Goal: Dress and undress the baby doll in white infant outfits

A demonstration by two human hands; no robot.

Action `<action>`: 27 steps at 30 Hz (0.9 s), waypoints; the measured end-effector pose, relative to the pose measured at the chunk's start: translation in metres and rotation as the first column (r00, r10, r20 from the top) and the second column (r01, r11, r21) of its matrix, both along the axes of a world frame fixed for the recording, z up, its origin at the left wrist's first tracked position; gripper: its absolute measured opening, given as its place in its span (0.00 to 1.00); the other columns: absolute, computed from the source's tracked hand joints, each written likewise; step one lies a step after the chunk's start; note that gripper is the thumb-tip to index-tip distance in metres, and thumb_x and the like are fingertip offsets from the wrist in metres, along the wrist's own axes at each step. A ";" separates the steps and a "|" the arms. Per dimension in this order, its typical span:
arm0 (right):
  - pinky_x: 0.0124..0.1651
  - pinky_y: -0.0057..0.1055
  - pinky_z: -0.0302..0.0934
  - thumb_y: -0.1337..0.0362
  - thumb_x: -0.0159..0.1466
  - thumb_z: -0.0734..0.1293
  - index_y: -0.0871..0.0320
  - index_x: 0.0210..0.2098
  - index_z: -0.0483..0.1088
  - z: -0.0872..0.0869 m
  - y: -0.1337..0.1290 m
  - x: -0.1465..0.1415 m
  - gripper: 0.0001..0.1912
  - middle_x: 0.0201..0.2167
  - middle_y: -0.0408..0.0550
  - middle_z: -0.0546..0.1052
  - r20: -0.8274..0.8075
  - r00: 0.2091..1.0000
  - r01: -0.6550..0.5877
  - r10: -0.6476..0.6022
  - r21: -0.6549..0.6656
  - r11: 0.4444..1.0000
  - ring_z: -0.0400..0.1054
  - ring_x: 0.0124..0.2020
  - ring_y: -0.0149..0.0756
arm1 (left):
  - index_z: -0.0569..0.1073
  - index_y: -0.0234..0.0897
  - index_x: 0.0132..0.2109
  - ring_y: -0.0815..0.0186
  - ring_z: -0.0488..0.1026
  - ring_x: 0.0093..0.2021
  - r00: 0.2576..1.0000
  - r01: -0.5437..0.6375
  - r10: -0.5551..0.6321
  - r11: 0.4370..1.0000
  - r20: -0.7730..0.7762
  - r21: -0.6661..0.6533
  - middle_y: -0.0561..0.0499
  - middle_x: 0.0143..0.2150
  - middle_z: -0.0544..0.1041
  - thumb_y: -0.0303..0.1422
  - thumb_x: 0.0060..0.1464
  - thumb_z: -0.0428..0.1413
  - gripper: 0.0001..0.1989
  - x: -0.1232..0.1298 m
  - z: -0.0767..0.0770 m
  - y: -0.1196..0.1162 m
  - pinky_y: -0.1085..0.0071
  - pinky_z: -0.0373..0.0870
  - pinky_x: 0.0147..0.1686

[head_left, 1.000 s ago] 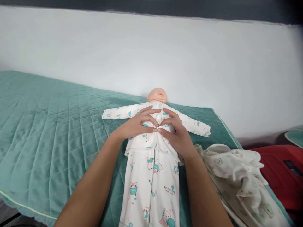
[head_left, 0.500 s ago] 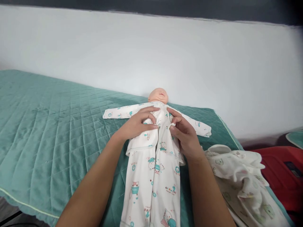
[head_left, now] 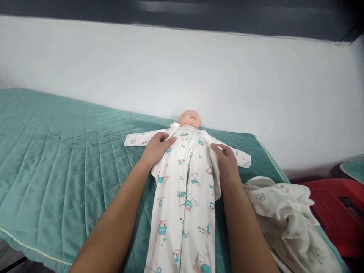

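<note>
A baby doll (head_left: 189, 119) lies on its back, its head toward the wall and its arms spread. It wears a white printed baby jacket (head_left: 136, 139) and matching pants (head_left: 184, 212) that reach up over its belly and chest. The jacket front is parted. My left hand (head_left: 157, 148) is closed on the left front panel, thumb over the cloth near the doll's chest. On the other side, my right hand (head_left: 226, 161) has its fingers curled at the edge of the right front panel. The panels partly hide the fingertips of both hands.
A green quilted cover (head_left: 71, 167) lies under the doll, against a white wall (head_left: 182, 68). At the right, a crumpled white printed baby garment (head_left: 287, 216) rests near the cover's edge. Beyond it stands a red case-like object (head_left: 335, 204).
My hands have moved apart and spread the jacket's front panels outward, exposing the upper part of the pants. The camera has tilted slightly upward.
</note>
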State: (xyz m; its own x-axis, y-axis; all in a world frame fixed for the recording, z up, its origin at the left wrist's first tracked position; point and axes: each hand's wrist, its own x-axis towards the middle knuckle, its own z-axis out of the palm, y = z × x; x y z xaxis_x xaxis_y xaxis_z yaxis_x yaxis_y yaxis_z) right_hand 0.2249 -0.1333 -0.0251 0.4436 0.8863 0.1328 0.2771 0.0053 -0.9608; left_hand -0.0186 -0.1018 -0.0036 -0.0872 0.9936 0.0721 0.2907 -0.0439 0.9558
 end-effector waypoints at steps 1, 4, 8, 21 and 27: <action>0.36 0.38 0.66 0.44 0.56 0.68 0.54 0.43 0.73 -0.002 0.000 -0.003 0.24 0.27 0.43 0.71 0.044 0.999 0.006 -0.007 0.018 1.000 0.67 0.32 0.42 | 0.73 0.38 0.39 0.62 0.73 0.41 0.996 0.016 -0.016 1.000 -0.083 0.004 0.49 0.42 0.78 0.45 0.53 0.59 0.15 -0.001 -0.001 0.002 0.66 0.67 0.44; 0.35 0.35 0.64 0.47 0.53 0.70 0.53 0.40 0.74 -0.004 0.002 -0.002 0.20 0.24 0.40 0.67 0.177 0.984 0.019 -0.025 0.037 0.999 0.64 0.29 0.38 | 0.73 0.38 0.35 0.60 0.73 0.39 0.946 -0.042 0.049 0.999 -0.319 0.028 0.49 0.37 0.79 0.41 0.57 0.55 0.11 -0.015 -0.004 0.010 0.66 0.67 0.41; 0.39 0.38 0.63 0.54 0.55 0.67 0.55 0.40 0.74 0.003 0.004 0.026 0.17 0.28 0.44 0.73 0.361 0.924 0.154 -0.129 -0.042 0.987 0.66 0.32 0.41 | 0.74 0.42 0.45 0.53 0.75 0.44 0.788 -0.243 0.246 0.967 -0.564 0.083 0.44 0.43 0.79 0.37 0.60 0.51 0.10 -0.040 -0.008 0.017 0.62 0.67 0.41; 0.57 0.47 0.61 0.65 0.67 0.54 0.55 0.57 0.73 0.015 0.037 0.000 0.24 0.56 0.55 0.74 0.847 0.523 -0.102 0.096 -0.050 0.994 0.68 0.54 0.50 | 0.68 0.39 0.60 0.51 0.67 0.58 0.638 0.054 0.195 0.954 -0.745 0.296 0.41 0.58 0.73 0.38 0.67 0.42 0.20 -0.007 -0.023 0.032 0.52 0.55 0.62; 0.50 0.43 0.64 0.70 0.64 0.56 0.50 0.52 0.77 0.024 0.074 0.023 0.25 0.54 0.53 0.77 0.844 0.477 -0.002 0.246 -0.279 0.960 0.72 0.51 0.51 | 0.72 0.36 0.52 0.50 0.74 0.50 0.553 -0.003 0.194 0.973 -0.810 0.231 0.39 0.47 0.78 0.28 0.63 0.43 0.16 -0.009 -0.017 0.043 0.55 0.65 0.50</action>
State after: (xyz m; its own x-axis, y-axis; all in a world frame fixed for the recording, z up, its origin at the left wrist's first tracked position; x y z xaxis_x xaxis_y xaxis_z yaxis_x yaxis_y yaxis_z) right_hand 0.2478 -0.0597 -0.0007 0.0927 0.9778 0.1879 0.9766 -0.0525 -0.2083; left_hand -0.0280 -0.0590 -0.0208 0.0088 0.9408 0.3389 0.9574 -0.1058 0.2689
